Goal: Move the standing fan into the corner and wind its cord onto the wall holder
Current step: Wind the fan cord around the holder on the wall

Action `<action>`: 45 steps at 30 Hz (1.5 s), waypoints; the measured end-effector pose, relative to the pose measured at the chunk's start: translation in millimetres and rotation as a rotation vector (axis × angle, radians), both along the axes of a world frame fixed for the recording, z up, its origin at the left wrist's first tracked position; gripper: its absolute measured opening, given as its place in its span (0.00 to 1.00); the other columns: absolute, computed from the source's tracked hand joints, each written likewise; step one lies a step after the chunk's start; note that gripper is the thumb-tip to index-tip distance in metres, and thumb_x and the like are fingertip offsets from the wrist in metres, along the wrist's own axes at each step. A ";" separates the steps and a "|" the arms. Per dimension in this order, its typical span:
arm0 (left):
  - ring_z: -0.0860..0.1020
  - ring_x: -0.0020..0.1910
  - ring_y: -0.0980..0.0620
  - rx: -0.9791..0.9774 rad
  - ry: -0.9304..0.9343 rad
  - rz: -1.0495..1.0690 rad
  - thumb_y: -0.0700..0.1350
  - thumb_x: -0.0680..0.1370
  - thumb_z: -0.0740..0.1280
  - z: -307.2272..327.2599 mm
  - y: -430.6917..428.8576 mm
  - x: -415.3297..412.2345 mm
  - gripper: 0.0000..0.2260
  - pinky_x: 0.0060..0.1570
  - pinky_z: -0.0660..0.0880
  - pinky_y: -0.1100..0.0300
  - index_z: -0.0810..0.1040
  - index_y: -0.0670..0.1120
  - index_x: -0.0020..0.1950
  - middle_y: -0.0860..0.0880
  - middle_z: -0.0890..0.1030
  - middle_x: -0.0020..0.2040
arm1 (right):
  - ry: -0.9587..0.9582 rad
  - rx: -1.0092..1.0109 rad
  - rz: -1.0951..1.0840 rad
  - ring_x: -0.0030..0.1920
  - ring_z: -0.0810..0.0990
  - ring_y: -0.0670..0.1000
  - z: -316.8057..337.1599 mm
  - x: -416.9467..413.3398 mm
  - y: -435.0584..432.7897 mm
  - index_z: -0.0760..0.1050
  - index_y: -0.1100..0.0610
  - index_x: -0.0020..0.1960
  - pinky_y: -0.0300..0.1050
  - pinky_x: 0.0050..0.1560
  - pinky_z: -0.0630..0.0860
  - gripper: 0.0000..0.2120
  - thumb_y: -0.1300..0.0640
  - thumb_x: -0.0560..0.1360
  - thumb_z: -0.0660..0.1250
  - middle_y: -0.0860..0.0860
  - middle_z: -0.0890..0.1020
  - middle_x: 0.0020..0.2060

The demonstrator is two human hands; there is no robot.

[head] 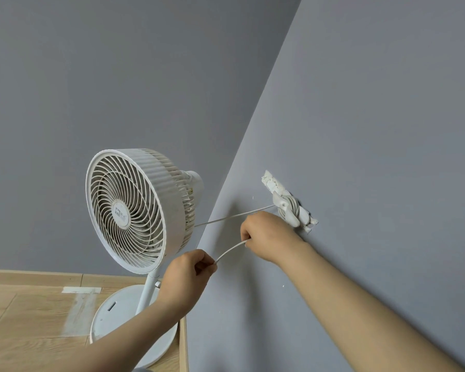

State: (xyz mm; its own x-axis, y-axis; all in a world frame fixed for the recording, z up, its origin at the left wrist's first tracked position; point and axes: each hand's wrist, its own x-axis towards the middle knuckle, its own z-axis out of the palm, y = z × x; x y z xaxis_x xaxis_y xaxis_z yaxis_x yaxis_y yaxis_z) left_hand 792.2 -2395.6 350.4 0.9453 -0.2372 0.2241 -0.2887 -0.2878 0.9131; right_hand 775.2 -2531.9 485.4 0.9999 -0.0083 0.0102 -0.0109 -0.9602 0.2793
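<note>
A: Position of the fan [134,210]?

B: Upright in the corner, base [113,312] on the wooden floor [24,318], head just beside the meeting of far wall [91,76] and right wall [373,157]. Judged as placed; winding under way.

A: State of the cord [230,249] and of the hands?

B: Several turns lying round the wall holder [289,210] on the right wall; one taut strand from the holder back to the rear of the fan. Just below and left of the holder, right hand [266,234], fingers clenched round the cord. Nearer and lower, left hand [188,275], thumb and fingers pinching the same cord. Short slack arc between the two.

A: Good practice for this step?

B: Probably: feed with the left, lead with the right. Carry each loop over the upper end of the holder and under the lower end, snug beside the previous turn, not across it. Keep tension light; holder apparently fixed on a rough white patch [273,183] of filler or adhesive, so avoid hard outward pulls. Leave some slack on the fan side, to avoid tipping the head or dragging the base.

A: Edges and open room?

B: Bare wall above, right of and below the holder: ample room for circling the right hand. Tighter on the left: fan grille near the left hand, taut strand just above the right knuckles. Skirting [38,276] and a pale tape strip [81,290] left of the base, well apart from the work. Plug end not in view.
</note>
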 end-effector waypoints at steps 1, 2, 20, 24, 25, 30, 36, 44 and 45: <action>0.80 0.33 0.52 -0.004 -0.004 -0.006 0.44 0.74 0.71 -0.6 0.3 0.9 0.07 0.38 0.76 0.58 0.78 0.53 0.36 0.51 0.81 0.30 | 0.012 -0.011 0.007 0.44 0.79 0.56 2.0 3.8 0.7 0.82 0.56 0.46 0.42 0.39 0.67 0.11 0.67 0.72 0.63 0.54 0.83 0.47; 0.80 0.31 0.54 -0.010 -0.004 -0.013 0.44 0.74 0.70 -1.5 0.8 2.1 0.08 0.36 0.75 0.62 0.77 0.53 0.37 0.51 0.80 0.30 | 0.022 -0.021 0.012 0.41 0.77 0.55 4.4 7.6 1.3 0.82 0.57 0.46 0.41 0.39 0.67 0.10 0.67 0.72 0.64 0.55 0.82 0.45; 0.76 0.27 0.58 -0.089 -0.026 -0.067 0.42 0.76 0.68 -0.4 -7.2 19.5 0.04 0.27 0.70 0.73 0.80 0.45 0.42 0.43 0.82 0.32 | 0.129 0.006 -0.008 0.41 0.85 0.53 48.9 60.8 -20.2 0.78 0.57 0.40 0.49 0.48 0.80 0.06 0.65 0.73 0.64 0.53 0.82 0.34; 0.76 0.24 0.55 -0.120 -0.033 -0.070 0.41 0.76 0.68 0.9 -15.2 27.4 0.04 0.27 0.69 0.72 0.80 0.45 0.42 0.43 0.81 0.30 | 0.126 0.008 -0.018 0.39 0.85 0.51 53.2 70.8 -25.2 0.78 0.58 0.41 0.45 0.42 0.78 0.07 0.66 0.73 0.63 0.52 0.82 0.32; 0.77 0.25 0.54 -0.132 -0.034 -0.061 0.41 0.76 0.68 0.9 -17.3 29.6 0.04 0.27 0.69 0.72 0.80 0.45 0.42 0.44 0.81 0.31 | 0.122 0.012 -0.024 0.38 0.85 0.51 54.8 73.3 -26.4 0.79 0.59 0.42 0.43 0.39 0.76 0.07 0.66 0.73 0.63 0.53 0.83 0.33; 0.77 0.25 0.56 -0.200 -0.006 -0.042 0.42 0.76 0.68 -3.5 -25.2 36.6 0.03 0.29 0.73 0.68 0.81 0.47 0.44 0.51 0.79 0.30 | 0.104 0.038 -0.044 0.36 0.84 0.51 65.2 83.3 -33.1 0.82 0.59 0.44 0.40 0.38 0.77 0.05 0.65 0.71 0.68 0.55 0.85 0.37; 0.79 0.36 0.58 -0.242 0.023 -0.027 0.44 0.76 0.68 -6.7 -35.6 43.4 0.03 0.42 0.79 0.60 0.81 0.49 0.48 0.52 0.83 0.37 | 0.105 0.065 -0.094 0.45 0.84 0.54 74.6 97.1 -45.4 0.84 0.56 0.43 0.46 0.47 0.79 0.03 0.61 0.69 0.73 0.54 0.85 0.41; 0.81 0.39 0.58 -0.270 0.007 -0.030 0.47 0.76 0.68 5.2 -48.4 51.7 0.03 0.47 0.80 0.54 0.82 0.50 0.46 0.54 0.83 0.38 | 0.097 0.042 -0.215 0.46 0.85 0.59 86.5 105.1 -52.0 0.82 0.57 0.38 0.50 0.46 0.81 0.05 0.65 0.67 0.72 0.58 0.86 0.42; 0.81 0.39 0.57 -0.278 0.006 -0.034 0.47 0.76 0.68 7.4 -49.5 52.1 0.03 0.47 0.80 0.53 0.82 0.51 0.46 0.54 0.83 0.37 | 0.092 0.029 -0.224 0.46 0.85 0.59 90.0 104.3 -51.2 0.82 0.57 0.40 0.50 0.48 0.81 0.05 0.65 0.67 0.72 0.57 0.86 0.43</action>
State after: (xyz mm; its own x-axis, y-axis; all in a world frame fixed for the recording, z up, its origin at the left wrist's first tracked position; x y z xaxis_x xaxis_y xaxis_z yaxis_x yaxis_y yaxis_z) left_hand 844.4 -2445.1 357.8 0.9393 -0.1987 0.2796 -0.2884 -0.0163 0.9574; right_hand 879.4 -2583.1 575.4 0.9699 -0.2285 -0.0840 -0.1999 -0.9444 0.2609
